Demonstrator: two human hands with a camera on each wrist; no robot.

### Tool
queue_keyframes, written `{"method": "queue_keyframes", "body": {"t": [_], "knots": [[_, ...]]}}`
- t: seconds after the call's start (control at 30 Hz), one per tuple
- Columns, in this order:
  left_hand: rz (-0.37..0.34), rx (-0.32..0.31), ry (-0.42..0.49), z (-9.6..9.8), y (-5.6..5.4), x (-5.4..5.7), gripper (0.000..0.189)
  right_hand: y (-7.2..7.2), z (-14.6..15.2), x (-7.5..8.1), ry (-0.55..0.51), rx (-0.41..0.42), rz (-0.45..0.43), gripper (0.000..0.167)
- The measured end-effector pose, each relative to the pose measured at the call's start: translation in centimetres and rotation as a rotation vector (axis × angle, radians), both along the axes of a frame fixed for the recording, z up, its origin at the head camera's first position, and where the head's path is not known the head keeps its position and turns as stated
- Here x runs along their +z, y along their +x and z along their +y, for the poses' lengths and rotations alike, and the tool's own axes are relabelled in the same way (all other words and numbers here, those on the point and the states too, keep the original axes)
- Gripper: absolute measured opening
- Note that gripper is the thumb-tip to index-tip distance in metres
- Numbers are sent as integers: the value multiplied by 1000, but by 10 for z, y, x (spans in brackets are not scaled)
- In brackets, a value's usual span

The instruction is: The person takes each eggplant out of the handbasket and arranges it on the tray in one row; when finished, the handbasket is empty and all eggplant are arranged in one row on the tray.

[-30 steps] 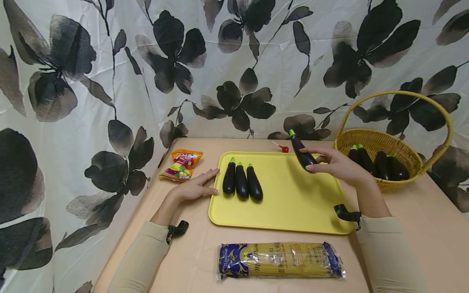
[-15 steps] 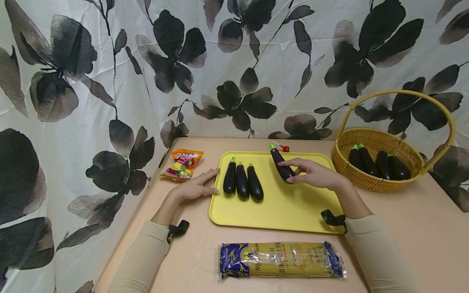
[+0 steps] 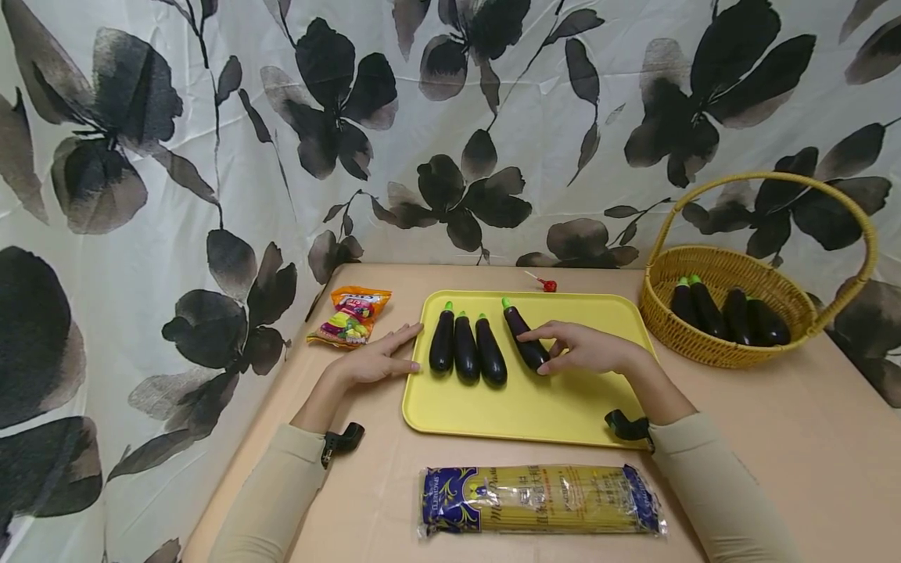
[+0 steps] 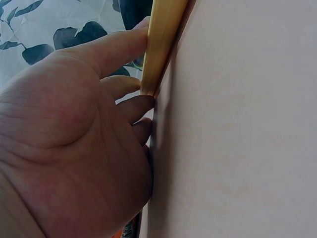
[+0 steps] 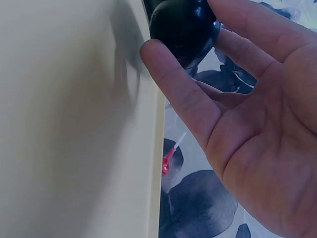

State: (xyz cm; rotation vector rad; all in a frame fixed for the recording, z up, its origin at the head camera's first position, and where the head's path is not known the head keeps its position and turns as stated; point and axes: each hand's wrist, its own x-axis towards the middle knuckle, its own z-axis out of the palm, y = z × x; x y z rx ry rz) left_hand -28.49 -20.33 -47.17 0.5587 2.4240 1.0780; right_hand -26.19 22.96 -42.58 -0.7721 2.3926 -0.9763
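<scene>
My right hand (image 3: 587,349) pinches a dark purple eggplant (image 3: 521,330) between thumb and fingers, low over the yellow tray (image 3: 493,418). Its green stem end points to the back. Seen from the right wrist, the rounded end of this eggplant (image 5: 181,27) sits between the thumb and the fingers. Left of it, three more eggplants (image 3: 466,348) lie side by side on the tray, stems to the back. My left hand (image 3: 373,360) rests at the tray's left edge with fingers extended; in the left wrist view its fingertips meet the tray's rim (image 4: 161,44).
A wicker basket (image 3: 655,324) with a tall handle stands at the back right, several eggplants inside. Packaged spaghetti (image 3: 542,500) lies in front of the tray. An orange snack bag (image 3: 349,317) is at the left, a red lollipop (image 3: 549,286) behind the tray. Floral cloth (image 3: 450,141) hangs behind.
My right hand has carried the eggplant leftward and down, from the tray's back right toward the row of three. My left hand has stayed at the tray's edge.
</scene>
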Motion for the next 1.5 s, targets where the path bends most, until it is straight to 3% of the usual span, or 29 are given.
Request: {"method": "queue_keyframes", "body": {"t": [0.87, 1.5], "knots": [[-8, -2, 2, 0, -1, 0, 90, 1, -11, -5, 37, 41, -28, 60], [-5, -6, 9, -1, -3, -2, 91, 2, -15, -8, -3, 89, -13, 69]]}}
